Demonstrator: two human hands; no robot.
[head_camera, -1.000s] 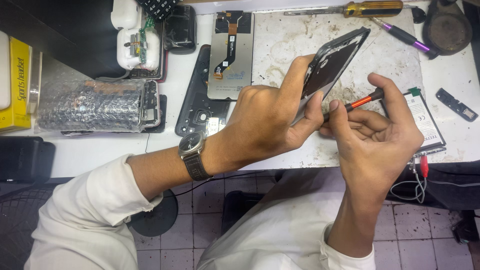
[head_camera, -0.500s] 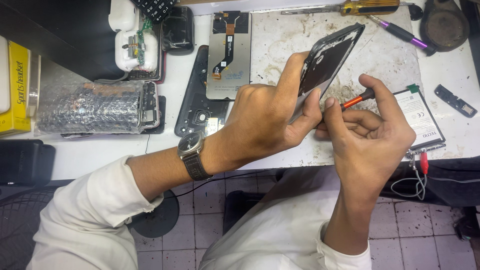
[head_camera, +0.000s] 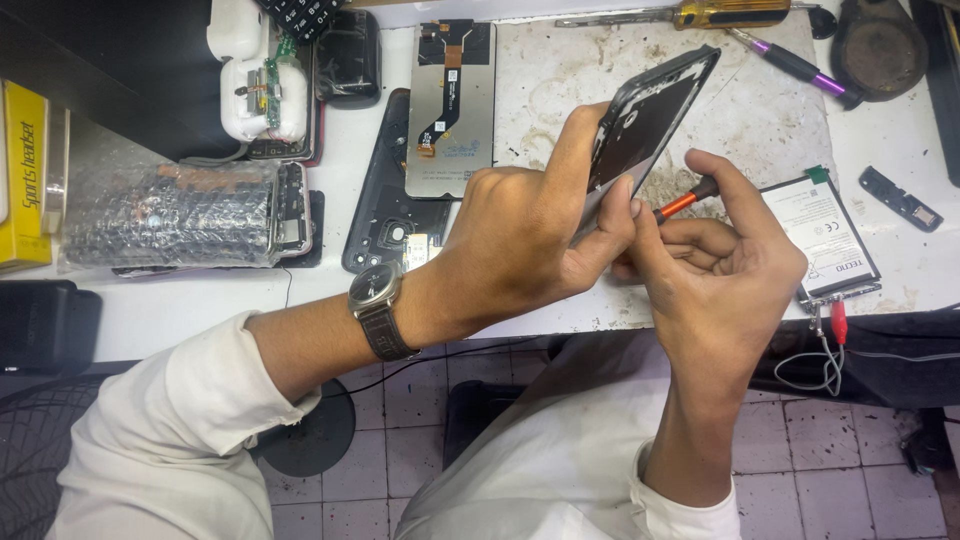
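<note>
The left hand (head_camera: 520, 235) covers the lower end of the tilted phone frame (head_camera: 650, 115), and the right hand (head_camera: 725, 270) swallows most of the small screwdriver (head_camera: 685, 203); its tip is lost behind the frame. Far right, the dark round object (head_camera: 880, 50) runs off the top edge. Far left, the yellow box (head_camera: 22, 175) is cut by the left edge.

- White workbench (head_camera: 200, 310), its top scuffed at 12 o'clock.
- Display panel (head_camera: 450, 110) at 11 o'clock.
- Bubble-wrapped phone (head_camera: 170, 215) at 9 o'clock.
- Battery (head_camera: 825, 240) at 3 o'clock.
- Yellow-handled screwdriver (head_camera: 690, 14) and purple pen (head_camera: 790, 65) at 1 o'clock.
</note>
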